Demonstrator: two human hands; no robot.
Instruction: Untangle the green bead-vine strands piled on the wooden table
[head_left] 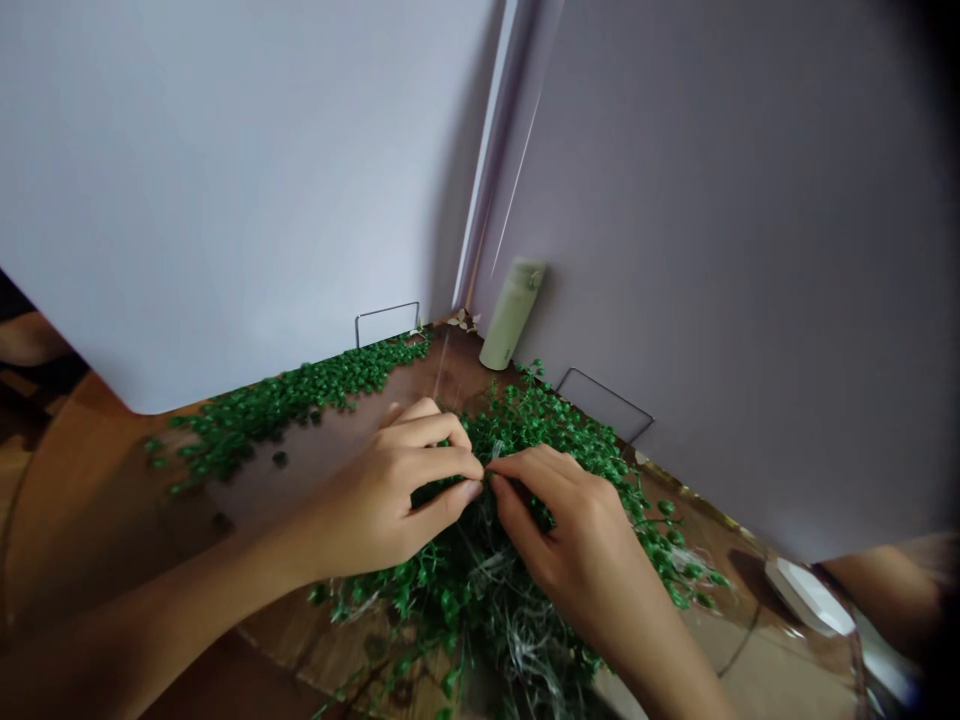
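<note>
My left hand (420,485) and my right hand (566,510) meet fingertip to fingertip over a heap of green plastic sprigs (442,575). Each one is closed in a pinch between thumb and forefinger. Whatever sits between the tips is too small to name. Thin whitish see-through strands (529,640) lie tangled among the sprigs below my right hand. Beyond my left hand, a long band of small green bead-like plastic pieces (285,405) runs along the foot of the left panel.
Two tall panels, a pale left one (225,200) and a greyer right one (712,280), meet in a corner on the round wooden table (82,490). A light green bottle (512,315) leans there. Wire brackets (607,387) stand at the panels. A white object (808,597) and another person's arm (885,575) appear right.
</note>
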